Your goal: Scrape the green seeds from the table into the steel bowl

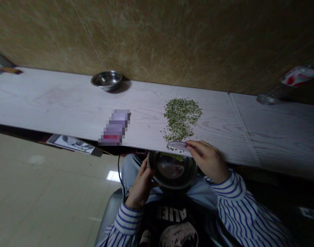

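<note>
At the table's [146, 97] front edge, in the head view, the right hand [210, 162] is pinching a thin, clear plastic piece [176, 145] among the near green grains [182, 115]. The left hand [141, 185] is gripping the left rim of a metal bowl [172, 182] just below that edge. Working well here is probably calling for keeping the plastic low against the wood, drawing small amounts, and keeping the bowl's mouth tucked under the edge; the light is dim, so whether rim and table are touching is staying unclear. The bowl is holding some grains along its table side, while most are lying spread on the tabletop. Farther back, a smaller metal bowl [105, 82] is showing bare metal inside.
</note>
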Available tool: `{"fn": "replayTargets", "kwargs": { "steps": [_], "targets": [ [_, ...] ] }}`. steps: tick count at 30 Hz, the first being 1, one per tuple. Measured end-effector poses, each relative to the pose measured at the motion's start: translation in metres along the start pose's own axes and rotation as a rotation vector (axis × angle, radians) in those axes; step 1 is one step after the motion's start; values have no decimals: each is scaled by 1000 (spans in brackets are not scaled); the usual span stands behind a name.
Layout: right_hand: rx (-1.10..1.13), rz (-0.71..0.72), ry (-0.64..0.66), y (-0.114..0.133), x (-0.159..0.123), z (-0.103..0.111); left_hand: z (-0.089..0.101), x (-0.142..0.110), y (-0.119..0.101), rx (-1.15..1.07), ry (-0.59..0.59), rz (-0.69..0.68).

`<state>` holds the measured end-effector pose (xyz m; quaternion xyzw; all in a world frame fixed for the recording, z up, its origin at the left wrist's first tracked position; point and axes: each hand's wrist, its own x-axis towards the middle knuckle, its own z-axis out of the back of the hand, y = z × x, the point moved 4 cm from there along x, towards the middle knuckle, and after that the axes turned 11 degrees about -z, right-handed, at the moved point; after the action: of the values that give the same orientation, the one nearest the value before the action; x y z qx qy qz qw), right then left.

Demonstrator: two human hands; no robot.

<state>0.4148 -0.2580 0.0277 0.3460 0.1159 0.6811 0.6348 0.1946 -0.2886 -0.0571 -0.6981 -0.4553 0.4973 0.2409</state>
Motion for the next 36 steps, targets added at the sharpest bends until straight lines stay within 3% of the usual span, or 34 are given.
{"fn": "replayTargets", "kwargs": {
  "steps": [21,27,36],
  "targets": [
    [36,45,93,17,-9,0,-2,0,1,3,-7,4],
    [12,-50,-14,5,-10,5,1,1,2,-1,-17,8],
    [-23,-47,-35,19,5,-17,4,2,5,-6,-23,20]
  ]
}}
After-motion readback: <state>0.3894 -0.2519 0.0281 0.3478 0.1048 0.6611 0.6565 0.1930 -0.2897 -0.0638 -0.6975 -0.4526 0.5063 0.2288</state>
